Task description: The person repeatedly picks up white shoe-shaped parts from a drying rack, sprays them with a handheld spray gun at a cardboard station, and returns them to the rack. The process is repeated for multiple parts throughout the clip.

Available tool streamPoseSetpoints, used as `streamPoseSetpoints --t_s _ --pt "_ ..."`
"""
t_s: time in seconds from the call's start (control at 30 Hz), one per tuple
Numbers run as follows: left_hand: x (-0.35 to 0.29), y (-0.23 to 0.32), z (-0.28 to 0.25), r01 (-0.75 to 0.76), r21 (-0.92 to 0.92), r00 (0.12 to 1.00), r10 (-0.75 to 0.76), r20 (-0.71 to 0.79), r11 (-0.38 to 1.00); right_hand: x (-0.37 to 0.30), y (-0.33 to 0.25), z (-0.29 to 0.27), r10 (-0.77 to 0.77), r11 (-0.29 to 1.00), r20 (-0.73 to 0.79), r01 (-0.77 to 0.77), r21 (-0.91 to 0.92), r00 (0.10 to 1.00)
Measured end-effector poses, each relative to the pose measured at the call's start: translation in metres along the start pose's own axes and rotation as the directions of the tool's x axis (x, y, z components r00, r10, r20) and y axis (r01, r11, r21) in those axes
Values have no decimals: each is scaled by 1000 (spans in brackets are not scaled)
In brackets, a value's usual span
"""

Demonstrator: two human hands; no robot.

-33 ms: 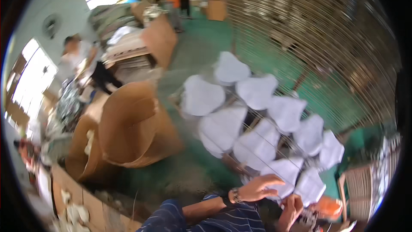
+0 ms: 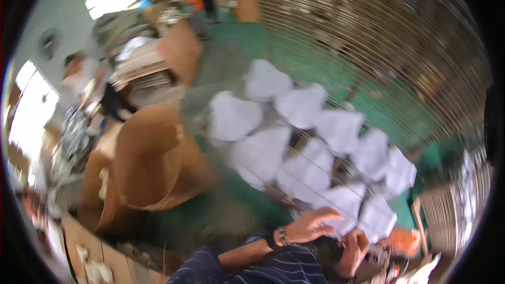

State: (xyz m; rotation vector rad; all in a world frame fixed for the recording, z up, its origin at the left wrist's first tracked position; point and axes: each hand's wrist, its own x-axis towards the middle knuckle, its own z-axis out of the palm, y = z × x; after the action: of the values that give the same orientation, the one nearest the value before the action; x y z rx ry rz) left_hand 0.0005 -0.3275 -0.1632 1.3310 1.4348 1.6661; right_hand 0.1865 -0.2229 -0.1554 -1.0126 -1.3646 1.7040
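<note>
My left hand (image 2: 311, 225), with a dark band and a bracelet at its wrist, reaches over the nearest white pieces, fingers stretched and apart. Close to its right, my right hand (image 2: 355, 248) has its fingers curled together at the near edge of a white rounded sheet (image 2: 377, 220). What those fingers hold, if anything, is too blurred to make out. Several such white sheets, like the one at the middle (image 2: 261, 155), lie in rows on a thin wire rack (image 2: 344, 171) that slants away in front of me.
Left of the rack stands a large open brown cardboard drum (image 2: 144, 163), with a second one (image 2: 94, 192) beside it. Stacked wire racks (image 2: 368, 26) fill the far right. An orange object (image 2: 404, 241) lies right of my hands. A person in white (image 2: 87, 81) stands at left.
The whole view has shifted slightly, so the rack, drums and people sit farther left in the picture. Both hands keep nearly the same pose.
</note>
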Motion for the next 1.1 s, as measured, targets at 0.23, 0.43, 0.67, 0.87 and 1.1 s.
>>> streamPoseSetpoints --t_s 0.23,0.43,0.67,0.87,1.1 --pt "11 -2 0 123 35 992 -124 25 992 5 -25 -3 186 934 157 -224 278 970" --pt "20 -16 19 144 -93 984 -132 118 985 -8 -30 -24 208 794 177 -272 544 962" --pt "32 -19 26 191 -85 954 -164 251 978 -15 -27 -31 107 834 9 -94 544 994" --pt "43 -26 46 212 -191 924 -133 358 958 -31 -21 -48 92 877 -98 -35 479 991" --pt "52 -26 69 299 -165 844 -180 505 940 -63 -8 -73 105 761 -163 27 648 981"
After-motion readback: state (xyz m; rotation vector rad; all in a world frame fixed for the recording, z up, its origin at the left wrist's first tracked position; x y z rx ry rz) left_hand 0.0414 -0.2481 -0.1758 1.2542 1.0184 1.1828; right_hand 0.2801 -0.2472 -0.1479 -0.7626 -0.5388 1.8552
